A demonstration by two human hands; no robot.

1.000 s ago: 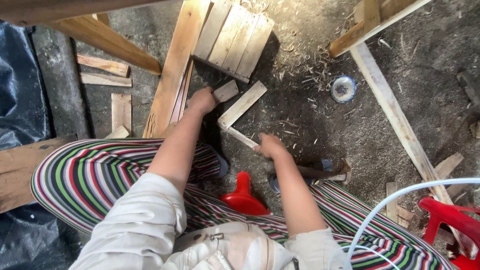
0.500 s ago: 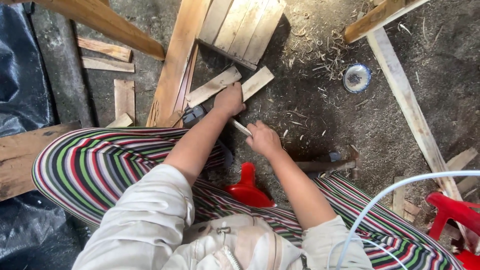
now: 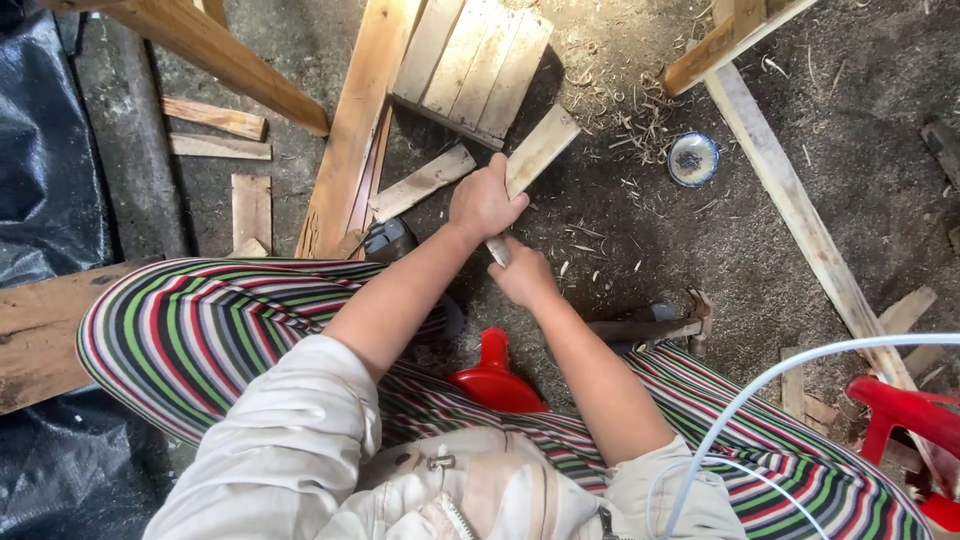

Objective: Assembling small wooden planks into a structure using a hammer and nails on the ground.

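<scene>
From the head view, the left hand (image 3: 485, 203) grips the middle of a short pale wooden slat (image 3: 535, 155) held tilted above the sawdust-strewn dirt floor (image 3: 620, 230). The right hand (image 3: 522, 275) clasps its lower end, beside a hammer (image 3: 650, 325).

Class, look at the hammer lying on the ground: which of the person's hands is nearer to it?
Right. The right hand grips the lower end of the wooden slat, just left of the hammer. The left hand holds the slat higher up, farther away.
</scene>
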